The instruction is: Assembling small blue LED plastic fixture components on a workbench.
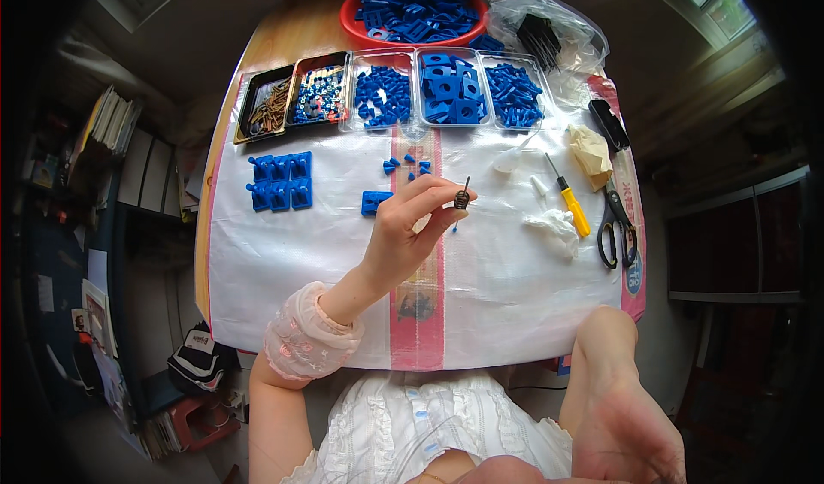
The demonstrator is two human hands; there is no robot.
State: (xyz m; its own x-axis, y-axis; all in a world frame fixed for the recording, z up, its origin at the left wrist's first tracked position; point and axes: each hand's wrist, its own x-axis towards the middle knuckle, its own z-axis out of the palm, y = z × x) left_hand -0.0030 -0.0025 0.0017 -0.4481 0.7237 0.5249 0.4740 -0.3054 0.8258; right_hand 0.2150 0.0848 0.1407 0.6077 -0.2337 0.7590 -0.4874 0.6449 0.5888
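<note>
Over the middle of the table, my left hand point(412, 218) pinches a small dark coil spring point(462, 199) between thumb and fingertips. One straight end of the spring points up, and a thin end points down near a tiny blue tip. Just behind the hand lies a blue plastic block point(372, 201), partly hidden by it, with several small blue pegs point(405, 163) scattered beyond. My right arm is bent at the lower right, its elbow near the table edge. Of my right hand point(635, 428), only the wrist and palm side show; its fingers are out of sight.
Along the back stand trays of brown metal pieces point(268, 105), small mixed parts point(319, 93) and blue pieces point(451, 89), before a red basin point(348, 21). Assembled blue blocks point(279, 181) sit left. At right lie a yellow screwdriver point(575, 212), black scissors point(611, 226) and crumpled tissue point(558, 231).
</note>
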